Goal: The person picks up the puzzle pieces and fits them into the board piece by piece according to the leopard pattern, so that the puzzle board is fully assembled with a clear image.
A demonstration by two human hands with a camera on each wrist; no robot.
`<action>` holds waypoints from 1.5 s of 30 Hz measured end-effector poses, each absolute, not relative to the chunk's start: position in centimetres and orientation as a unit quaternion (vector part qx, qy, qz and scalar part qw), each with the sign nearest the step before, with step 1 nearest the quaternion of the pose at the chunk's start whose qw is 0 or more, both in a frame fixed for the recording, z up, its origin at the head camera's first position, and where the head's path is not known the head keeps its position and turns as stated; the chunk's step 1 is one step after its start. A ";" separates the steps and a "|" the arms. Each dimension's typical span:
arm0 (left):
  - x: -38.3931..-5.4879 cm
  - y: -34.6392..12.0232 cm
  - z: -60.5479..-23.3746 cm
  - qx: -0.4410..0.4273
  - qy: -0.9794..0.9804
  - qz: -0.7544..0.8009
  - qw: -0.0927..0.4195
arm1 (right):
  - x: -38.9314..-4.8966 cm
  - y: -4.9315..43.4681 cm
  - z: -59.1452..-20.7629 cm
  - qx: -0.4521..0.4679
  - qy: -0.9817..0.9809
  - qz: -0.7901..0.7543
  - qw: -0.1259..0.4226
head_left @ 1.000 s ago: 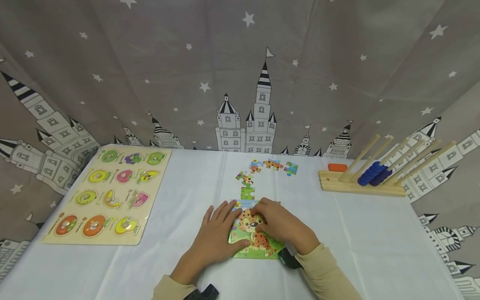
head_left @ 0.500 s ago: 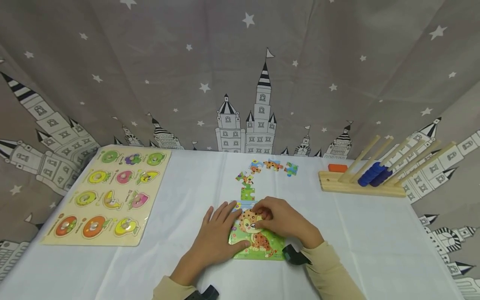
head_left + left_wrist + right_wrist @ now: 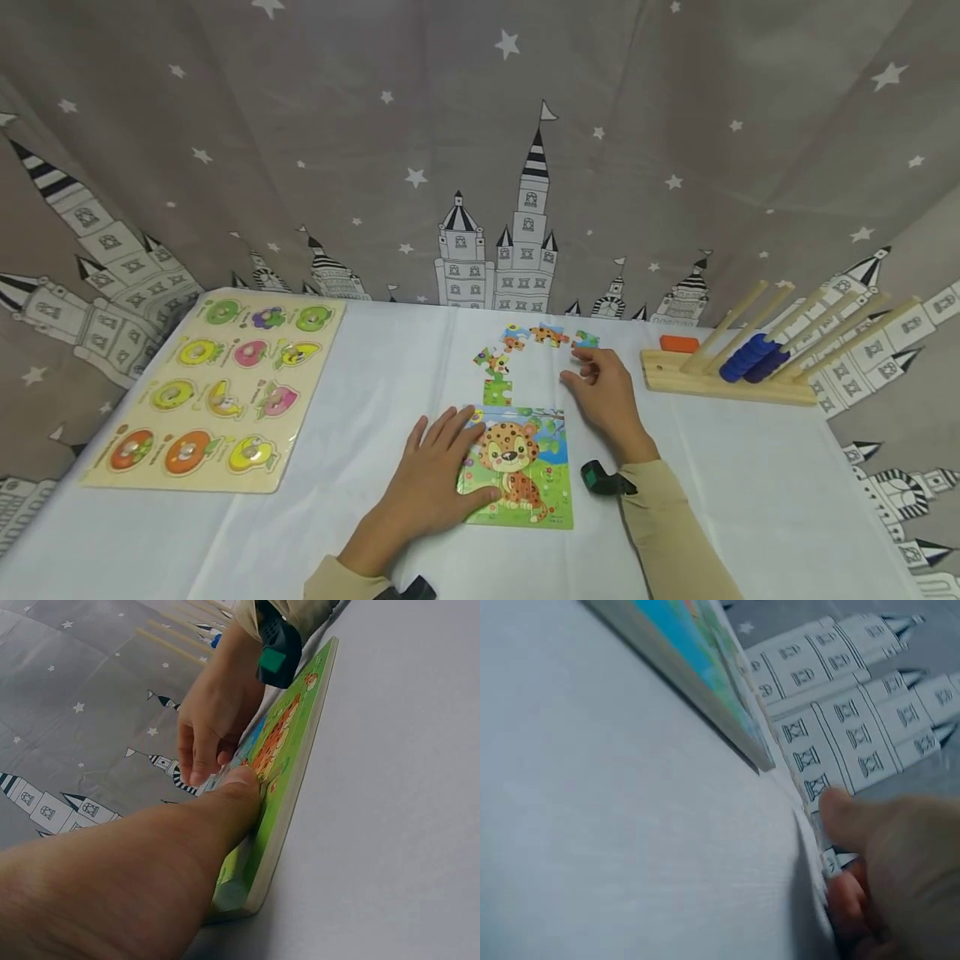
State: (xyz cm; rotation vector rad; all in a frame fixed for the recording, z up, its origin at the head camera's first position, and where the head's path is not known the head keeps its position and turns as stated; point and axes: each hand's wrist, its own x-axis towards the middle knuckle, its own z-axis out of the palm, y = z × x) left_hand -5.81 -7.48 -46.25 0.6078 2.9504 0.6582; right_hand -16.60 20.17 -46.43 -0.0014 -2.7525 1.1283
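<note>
A jigsaw board [image 3: 551, 500] with a spotted leopard cub picture lies at the middle front of the white table. Across its left side rests my left hand [image 3: 431, 479], fingers spread straight and thumb flat on the picture; the left wrist view shows the same thumb over the board's green edge [image 3: 296, 761]. My right hand [image 3: 609, 404] is beyond the board's upper right corner, fingers loosely bent with nothing seen between them. Its fingertips are beside a green-and-blue puzzle piece [image 3: 585, 338], partly covering it. In the right wrist view, thumb and fingers stand apart.
Loose puzzle pieces curve behind the board: an orange one [image 3: 549, 335], a blue-and-orange one [image 3: 514, 337], a cub-face one [image 3: 492, 362] and a green one [image 3: 497, 392]. A fruit peg board [image 3: 309, 392] lies left. Back right stands a wooden peg rack [image 3: 720, 382] with blue beads, near an orange block [image 3: 678, 343].
My right hand has left the board's upper right part and moved away, up and right, to the green-and-blue piece. The cub picture is now uncovered there. My left hand stays put.
</note>
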 end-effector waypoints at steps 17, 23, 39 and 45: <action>-5.8 -7.3 -46.5 0.202 0.953 0.222 0.031 | -20.3 21.8 -46.6 -0.097 -0.935 0.334 0.070; -5.7 -7.1 -46.4 0.205 0.952 0.223 0.031 | -20.2 21.8 -46.0 -0.098 -0.943 0.314 0.047; -5.9 -7.3 -46.2 0.204 0.951 0.230 0.025 | -16.7 20.7 -46.5 -0.053 -0.881 0.468 0.053; -5.8 -7.3 -46.0 0.202 0.953 0.223 0.033 | -14.2 20.6 -46.3 0.024 -0.866 0.499 -0.027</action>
